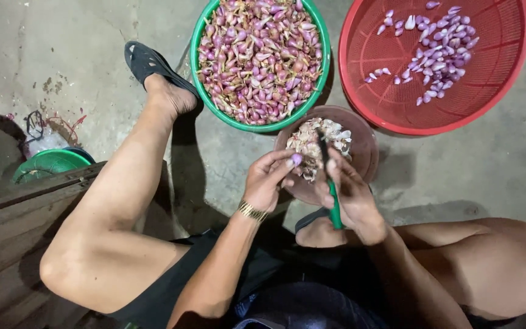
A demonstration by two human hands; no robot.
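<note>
The left hand (267,180), a gold bracelet (252,211) at its wrist, curls its fingers shut around a peeled purple shallot (296,159), pinched at the fingertips over a brown bowl (365,152) of papery skins. The right hand (349,194) grips a green-handled knife (330,183), blade pointing far. Beyond, a green basin (197,67) holds unpeeled shallots; to the right, a red basket (494,91) holds peeled ones.
</note>
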